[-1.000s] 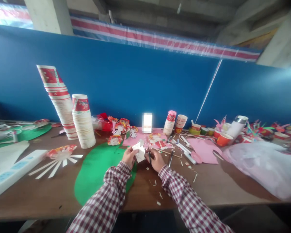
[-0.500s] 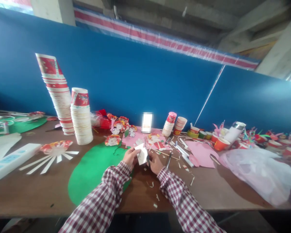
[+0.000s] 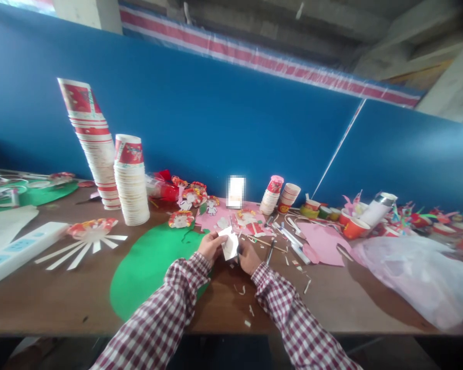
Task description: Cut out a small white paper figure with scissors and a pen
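My left hand (image 3: pixel 210 247) is closed on a small piece of white paper (image 3: pixel 230 244), pinched at its left side and held over the brown table. Faint marks show on the paper. On its right, my right hand (image 3: pixel 249 258) is closed around dark-handled scissors (image 3: pixel 238 252), mostly hidden by the fingers and close against the paper's edge. Below both hands, thin white paper scraps (image 3: pixel 242 290) lie on the table. A large green paper shape (image 3: pixel 146 267) is under and beside my left forearm.
Tall paper cup stacks (image 3: pixel 131 190) stand at the left, near a white power strip (image 3: pixel 23 252) and a cup cut into strips (image 3: pixel 92 231). Pink paper (image 3: pixel 324 241), shorter cup stacks (image 3: pixel 272 192) and a pen (image 3: pixel 270 251) lie ahead and right. A clear plastic bag (image 3: pixel 416 277) bulges at far right.
The view has shifted slightly. Both hands stay together at the paper, which appears tilted a little differently. The table things stay in place.
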A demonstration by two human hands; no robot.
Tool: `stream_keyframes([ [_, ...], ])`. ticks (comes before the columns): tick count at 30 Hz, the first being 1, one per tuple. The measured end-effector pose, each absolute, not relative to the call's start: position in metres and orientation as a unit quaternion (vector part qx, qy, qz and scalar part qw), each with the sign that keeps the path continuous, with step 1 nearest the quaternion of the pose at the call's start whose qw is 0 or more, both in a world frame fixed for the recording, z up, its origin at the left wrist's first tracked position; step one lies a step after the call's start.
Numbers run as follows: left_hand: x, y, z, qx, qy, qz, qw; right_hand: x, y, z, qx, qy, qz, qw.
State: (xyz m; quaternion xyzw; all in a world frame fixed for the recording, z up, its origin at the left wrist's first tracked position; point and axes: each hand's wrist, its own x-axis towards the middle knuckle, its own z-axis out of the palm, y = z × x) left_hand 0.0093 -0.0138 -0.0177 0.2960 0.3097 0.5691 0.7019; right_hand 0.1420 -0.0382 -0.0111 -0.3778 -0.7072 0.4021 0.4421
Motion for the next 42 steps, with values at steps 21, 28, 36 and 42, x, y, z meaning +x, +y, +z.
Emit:
stream_keyframes([
  [21,0.0091,-0.0133,-0.0178,0.325,0.321,0.547,0.702,0.1443,-0.0352,-0.0122,-0.351,-0.709,0.419,0.445],
  [28,0.0107,-0.0120,-0.0212,0.329,0.306,0.541,0.711,0.1437,-0.0369,-0.0085,-0.344,-0.715,0.412,0.448],
  [36,0.0107,-0.0127,-0.0191,0.323,0.289,0.538,0.723,0.1449,-0.0349,-0.0119,-0.334,-0.722,0.400,0.455],
  [42,0.0110,-0.0135,-0.0178,0.319,0.285,0.537,0.727,0.1460,-0.0351,-0.0127,-0.346,-0.722,0.393,0.453],
])
